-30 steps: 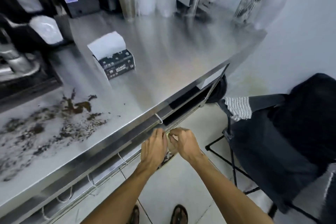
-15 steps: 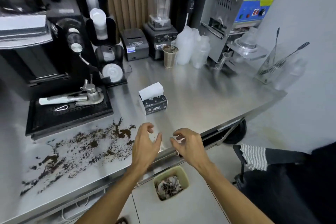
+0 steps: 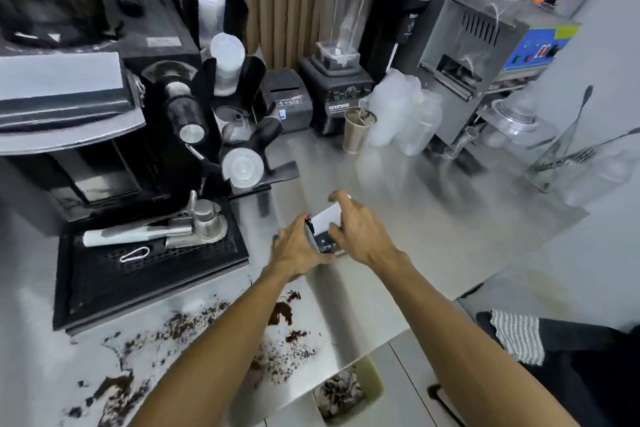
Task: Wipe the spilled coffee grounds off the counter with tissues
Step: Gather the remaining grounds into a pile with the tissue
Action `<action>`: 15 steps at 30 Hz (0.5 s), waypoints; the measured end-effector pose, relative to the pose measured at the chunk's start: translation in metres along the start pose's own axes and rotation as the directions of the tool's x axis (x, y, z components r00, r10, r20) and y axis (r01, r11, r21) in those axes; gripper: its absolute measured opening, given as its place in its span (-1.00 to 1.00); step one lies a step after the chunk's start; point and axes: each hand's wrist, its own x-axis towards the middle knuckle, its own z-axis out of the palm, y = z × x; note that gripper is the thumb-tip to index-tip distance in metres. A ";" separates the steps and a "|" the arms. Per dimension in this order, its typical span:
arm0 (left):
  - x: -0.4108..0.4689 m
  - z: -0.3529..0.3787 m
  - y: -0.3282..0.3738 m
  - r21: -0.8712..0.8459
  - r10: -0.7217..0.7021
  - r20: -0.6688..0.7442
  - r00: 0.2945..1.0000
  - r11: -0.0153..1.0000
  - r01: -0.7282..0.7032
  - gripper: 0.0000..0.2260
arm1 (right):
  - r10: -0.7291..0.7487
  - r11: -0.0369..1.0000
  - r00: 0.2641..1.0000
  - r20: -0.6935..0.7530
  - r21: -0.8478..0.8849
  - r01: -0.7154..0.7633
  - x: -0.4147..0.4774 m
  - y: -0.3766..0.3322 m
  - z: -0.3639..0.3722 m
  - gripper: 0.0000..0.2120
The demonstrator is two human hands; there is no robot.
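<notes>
Dark coffee grounds (image 3: 194,329) lie scattered over the near left of the steel counter (image 3: 433,218), some hidden under my left forearm. The black tissue box (image 3: 323,242) stands behind them, mid-counter, with a white tissue (image 3: 325,218) sticking out of its top. My left hand (image 3: 296,251) grips the box's left side, thumb along its front. My right hand (image 3: 360,232) reaches over the box, thumb in front of the tissue and fingers behind it, pinching it. Both hands hide much of the box.
A black drip tray (image 3: 104,291) with a metal tamper sits left under the coffee machine. Cup dispenser, blender (image 3: 341,80), plastic cups (image 3: 398,114) and a sealing machine line the back. A green bin (image 3: 372,380) of used tissues stands on the floor below the counter edge.
My hands rose from the bin below the counter, passed over its edge and reached the tissue box. The view lifted from the floor to the counter.
</notes>
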 end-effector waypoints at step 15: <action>-0.005 -0.008 -0.014 0.015 0.067 -0.016 0.998 0.998 -0.067 -0.10 | -0.118 0.993 0.988 -0.101 0.005 0.119 0.015 -0.009 -0.020 -0.98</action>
